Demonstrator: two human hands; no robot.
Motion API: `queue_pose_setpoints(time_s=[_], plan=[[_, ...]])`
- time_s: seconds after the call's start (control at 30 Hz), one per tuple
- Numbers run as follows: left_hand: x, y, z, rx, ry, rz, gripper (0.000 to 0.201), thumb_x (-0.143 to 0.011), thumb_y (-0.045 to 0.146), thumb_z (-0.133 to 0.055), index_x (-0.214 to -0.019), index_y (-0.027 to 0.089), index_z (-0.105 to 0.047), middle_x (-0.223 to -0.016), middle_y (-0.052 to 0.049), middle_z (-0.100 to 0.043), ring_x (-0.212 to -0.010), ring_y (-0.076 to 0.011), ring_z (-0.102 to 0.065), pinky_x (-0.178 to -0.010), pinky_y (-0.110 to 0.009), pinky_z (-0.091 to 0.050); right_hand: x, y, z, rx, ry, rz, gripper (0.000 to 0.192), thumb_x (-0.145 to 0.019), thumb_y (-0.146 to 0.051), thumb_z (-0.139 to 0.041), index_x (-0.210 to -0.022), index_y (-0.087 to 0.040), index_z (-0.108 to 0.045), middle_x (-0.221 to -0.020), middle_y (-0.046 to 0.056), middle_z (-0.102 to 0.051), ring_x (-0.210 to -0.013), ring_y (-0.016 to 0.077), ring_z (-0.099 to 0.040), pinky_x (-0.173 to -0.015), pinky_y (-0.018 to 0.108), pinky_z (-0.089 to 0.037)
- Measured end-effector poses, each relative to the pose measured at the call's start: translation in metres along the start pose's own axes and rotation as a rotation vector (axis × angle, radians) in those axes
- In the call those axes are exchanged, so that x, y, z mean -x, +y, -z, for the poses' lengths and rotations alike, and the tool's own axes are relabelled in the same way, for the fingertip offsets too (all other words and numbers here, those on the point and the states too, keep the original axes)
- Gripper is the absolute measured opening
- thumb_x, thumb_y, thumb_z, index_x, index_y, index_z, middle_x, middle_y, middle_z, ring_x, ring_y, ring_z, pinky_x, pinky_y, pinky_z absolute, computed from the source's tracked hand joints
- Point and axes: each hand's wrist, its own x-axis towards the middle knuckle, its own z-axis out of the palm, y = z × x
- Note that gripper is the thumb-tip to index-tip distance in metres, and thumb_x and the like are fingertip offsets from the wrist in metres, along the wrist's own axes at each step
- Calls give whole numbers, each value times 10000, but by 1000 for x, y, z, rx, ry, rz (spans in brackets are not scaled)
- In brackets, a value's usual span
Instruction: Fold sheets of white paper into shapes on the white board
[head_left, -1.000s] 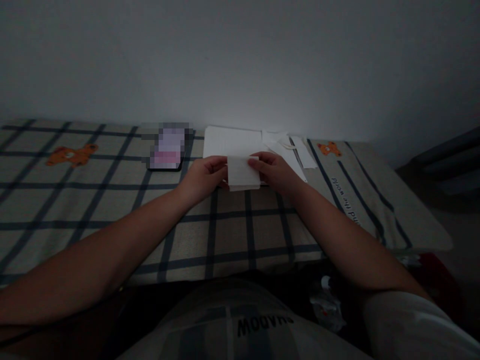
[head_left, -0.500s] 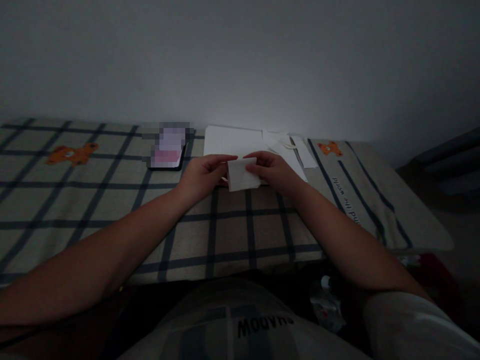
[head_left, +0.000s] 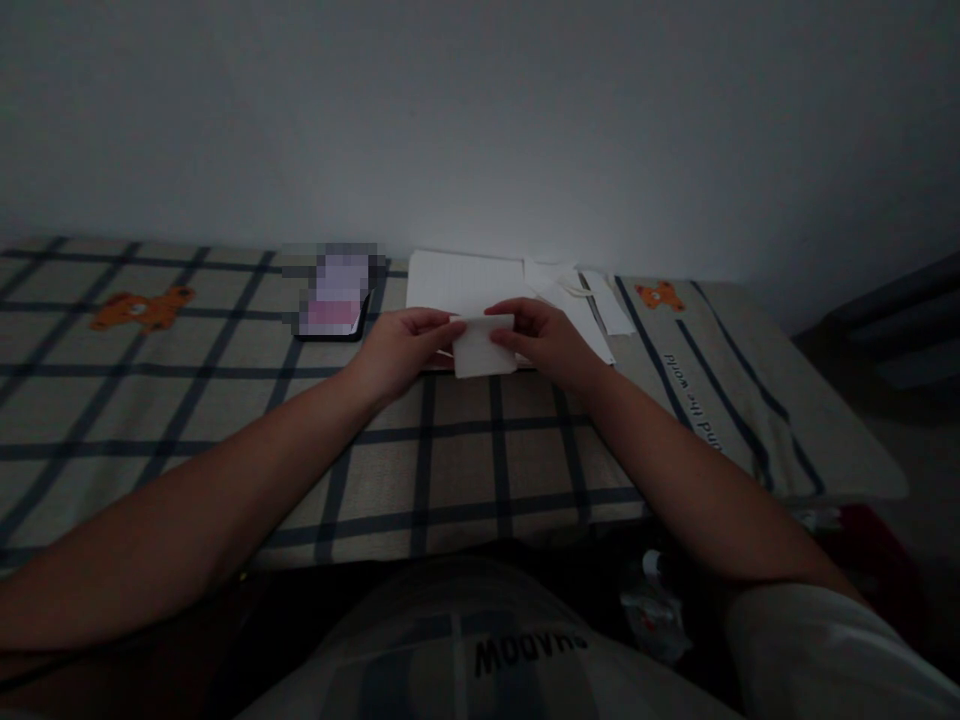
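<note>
Over checked cloth point(head_left: 457, 470), holding small white paper square point(head_left: 484, 356), clamped at left edge by left hand point(head_left: 405, 348), at right by right hand point(head_left: 546, 338). Apparently already folded small, not yet set down; cannot tell if finished. Just beyond: white sheets point(head_left: 461, 282) flat on cloth, with loose paper strip point(head_left: 609, 304) to right, phone point(head_left: 336, 312) to left. Behind all, pale wall point(head_left: 480, 130).

Matt paper square point(head_left: 480, 355), woven cloth table cover point(head_left: 461, 475)

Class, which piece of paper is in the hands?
The small piece pinched between left hand and right hand; the other papers lie on the cloth.
</note>
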Motion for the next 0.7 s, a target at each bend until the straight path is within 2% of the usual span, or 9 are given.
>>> queue_pose_setpoints(time_s=[0.17,0.37,0.57,0.7], plan=[[-3,-3,2,-20,-1,-3,229,-794,368,-814,-854,158,-746,-857,-51,-772,-756,-159,-727,-731,-285,-631,0,3,2,72,3,39,390,-818,-413,-790,-1160,-241,-714,-814,-10,-646,-701,135,-556,-607,282,-450],[1,2,-2,-16,29,-2,154,-825,298,-777,-810,155,-722,-781,-38,-749,-686,-145,-704,-690,-272,-617,0,0,0,27,13,1,430,-773,-406,-817,-1149,-227,-713,-830,-6,-678,-739,145,-591,-636,282,-469],[3,4,-3,-32,37,9,155,-878,288,-723,-798,155,-731,-731,-18,-730,-637,-126,-675,-629,-235,-585,1,-4,-3,1,32,-64,345,-756,-442,-824,-963,-179,-741,-892,28,-736,-788,156,-631,-716,310,-496],[3,5,-4,-93,-59,82,161,-857,322,-752,-827,164,-761,-730,-28,-738,-622,-134,-667,-626,-252,-588,0,-1,0,67,138,0,311,-792,-466,-798,-913,-187,-731,-761,-10,-657,-695,128,-546,-641,290,-416]])
